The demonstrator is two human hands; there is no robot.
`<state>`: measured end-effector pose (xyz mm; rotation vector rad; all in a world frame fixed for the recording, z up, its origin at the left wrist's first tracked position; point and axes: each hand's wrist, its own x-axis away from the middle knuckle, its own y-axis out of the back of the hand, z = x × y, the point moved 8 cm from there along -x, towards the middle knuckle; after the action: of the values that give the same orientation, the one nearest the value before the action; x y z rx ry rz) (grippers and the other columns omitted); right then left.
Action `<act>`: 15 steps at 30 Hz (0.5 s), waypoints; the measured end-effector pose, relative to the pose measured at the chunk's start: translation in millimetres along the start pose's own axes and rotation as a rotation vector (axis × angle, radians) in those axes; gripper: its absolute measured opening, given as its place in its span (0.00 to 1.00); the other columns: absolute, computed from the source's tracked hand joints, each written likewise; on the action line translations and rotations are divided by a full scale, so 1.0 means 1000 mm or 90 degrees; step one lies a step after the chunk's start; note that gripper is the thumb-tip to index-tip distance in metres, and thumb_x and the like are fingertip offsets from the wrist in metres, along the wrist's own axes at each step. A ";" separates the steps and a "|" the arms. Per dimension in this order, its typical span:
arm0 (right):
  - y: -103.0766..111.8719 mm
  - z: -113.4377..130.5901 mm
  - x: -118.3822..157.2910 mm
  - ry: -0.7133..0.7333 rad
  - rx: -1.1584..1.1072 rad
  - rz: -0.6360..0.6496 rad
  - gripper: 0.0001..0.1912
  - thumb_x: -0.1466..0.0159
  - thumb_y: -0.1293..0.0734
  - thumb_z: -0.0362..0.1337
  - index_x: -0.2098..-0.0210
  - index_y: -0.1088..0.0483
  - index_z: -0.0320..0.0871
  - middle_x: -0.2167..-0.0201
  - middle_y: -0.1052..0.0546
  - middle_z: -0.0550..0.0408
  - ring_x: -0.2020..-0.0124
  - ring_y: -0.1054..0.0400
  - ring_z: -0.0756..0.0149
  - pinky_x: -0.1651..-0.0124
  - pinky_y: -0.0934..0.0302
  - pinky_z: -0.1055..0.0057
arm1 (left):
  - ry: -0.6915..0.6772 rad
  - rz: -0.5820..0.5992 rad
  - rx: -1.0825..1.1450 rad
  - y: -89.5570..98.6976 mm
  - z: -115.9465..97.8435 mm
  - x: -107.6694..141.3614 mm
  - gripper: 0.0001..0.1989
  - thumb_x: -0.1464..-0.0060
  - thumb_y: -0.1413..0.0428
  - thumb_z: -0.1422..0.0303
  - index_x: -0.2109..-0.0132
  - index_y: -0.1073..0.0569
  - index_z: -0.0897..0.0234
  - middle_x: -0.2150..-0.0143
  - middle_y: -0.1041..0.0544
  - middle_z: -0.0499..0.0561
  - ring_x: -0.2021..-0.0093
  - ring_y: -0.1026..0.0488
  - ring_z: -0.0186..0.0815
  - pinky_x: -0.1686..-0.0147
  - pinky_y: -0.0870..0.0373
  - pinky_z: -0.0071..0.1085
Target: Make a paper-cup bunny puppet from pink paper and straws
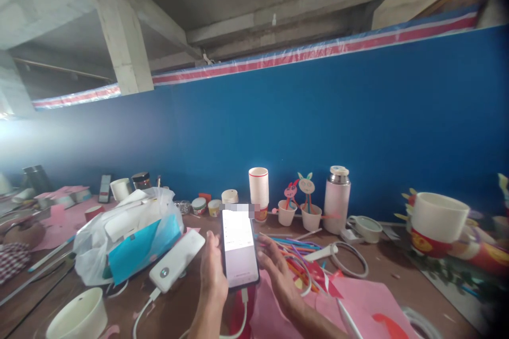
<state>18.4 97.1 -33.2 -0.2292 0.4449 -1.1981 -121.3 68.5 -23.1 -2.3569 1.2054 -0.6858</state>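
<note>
A smartphone [240, 265] with a bright screen is held upright between my two hands, a white cable plugged into its lower end. My left hand [214, 267] grips the phone's left edge. On the right edge, the fingers of my right hand [276, 273] press against the phone. A white power bank [177, 261] with a cable lies left of my left hand. Beneath and beside my right hand are pink paper sheets [358, 302] and a heap of coloured pipe cleaners [294, 249].
Along the blue partition [278, 116] stand stacked paper cups [259, 185], two cups with paper figures [306, 188] and a pink thermos [337, 201]. A plastic bag [89, 249] sits at left, a cream paper cup [79, 315] in front. A large white cup [439, 217] stands right.
</note>
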 end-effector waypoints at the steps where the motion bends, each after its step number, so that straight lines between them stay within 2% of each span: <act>1: 0.000 0.000 0.000 0.000 0.001 0.002 0.19 0.45 0.34 0.45 0.56 0.36 0.47 0.65 0.28 0.55 0.61 0.34 0.61 0.58 0.40 0.67 | 0.001 -0.010 0.005 0.001 0.000 0.000 0.24 0.47 0.53 0.54 0.50 0.33 0.67 0.60 0.23 0.59 0.62 0.25 0.43 0.65 0.29 0.38; 4: 0.001 -0.001 0.000 -0.001 0.007 -0.004 0.19 0.46 0.34 0.46 0.56 0.35 0.47 0.66 0.28 0.55 0.62 0.34 0.61 0.58 0.40 0.66 | 0.002 -0.021 0.008 0.002 0.000 0.000 0.24 0.47 0.54 0.54 0.49 0.34 0.67 0.59 0.23 0.59 0.63 0.24 0.43 0.65 0.29 0.38; 8: -0.001 0.002 0.002 -0.007 0.004 0.003 0.18 0.47 0.33 0.45 0.58 0.33 0.46 0.62 0.28 0.54 0.59 0.34 0.60 0.56 0.41 0.65 | 0.002 -0.014 0.005 0.001 -0.001 0.000 0.25 0.47 0.54 0.53 0.50 0.33 0.67 0.61 0.23 0.59 0.63 0.24 0.43 0.66 0.29 0.38; 12: -0.007 0.002 0.006 -0.025 0.019 0.043 0.15 0.45 0.34 0.44 0.59 0.33 0.46 0.60 0.28 0.54 0.57 0.35 0.58 0.53 0.42 0.62 | -0.006 0.016 0.007 -0.001 -0.002 -0.002 0.25 0.47 0.54 0.53 0.52 0.32 0.67 0.62 0.23 0.58 0.63 0.25 0.43 0.65 0.29 0.37; 15: -0.013 0.001 0.007 -0.032 0.017 0.097 0.16 0.44 0.35 0.42 0.57 0.34 0.46 0.58 0.28 0.53 0.55 0.36 0.59 0.51 0.42 0.62 | -0.006 0.003 0.014 0.002 -0.003 -0.005 0.24 0.48 0.53 0.53 0.51 0.33 0.67 0.62 0.23 0.58 0.63 0.25 0.42 0.64 0.29 0.37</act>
<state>10.0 85.7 -29.0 -0.1982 0.3960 -1.0460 -126.3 71.1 -23.1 -2.3356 1.1939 -0.6819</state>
